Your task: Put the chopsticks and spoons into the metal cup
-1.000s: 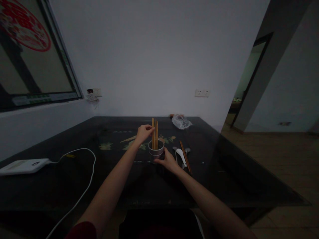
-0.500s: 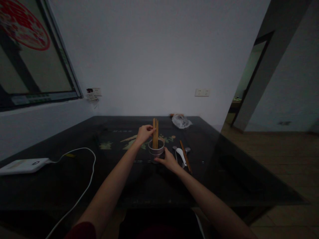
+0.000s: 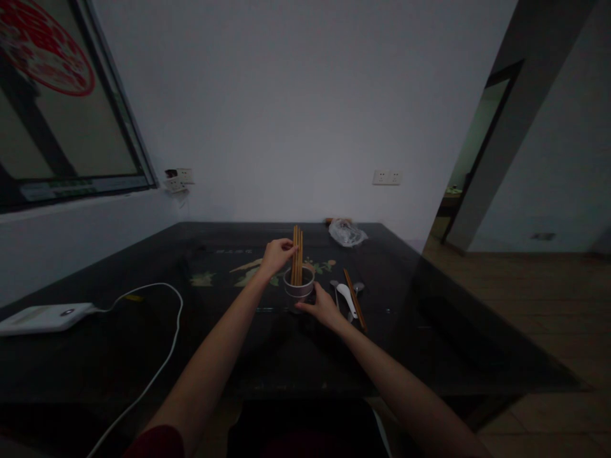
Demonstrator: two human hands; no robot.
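Several wooden chopsticks [image 3: 298, 257] stand upright in a round grey container [image 3: 298, 291] near the middle of the table. My left hand [image 3: 278, 256] pinches the chopsticks between thumb and fingers, above the rim. Around the container's right side curls my right hand [image 3: 324, 308], its thumb across the front and the other fingers partly hidden behind. Just right of that hand lie a white spoon [image 3: 347, 300], another pair of chopsticks [image 3: 354, 299] and metal spoons [image 3: 359, 287], close together on the tabletop.
The dark table [image 3: 401, 356] reaches the wall and has a painted flower pattern. A crumpled clear plastic bag [image 3: 347, 233] lies at its back edge. At left is a white device [image 3: 45, 318] with a white cable [image 3: 179, 318] trailing over the front edge.
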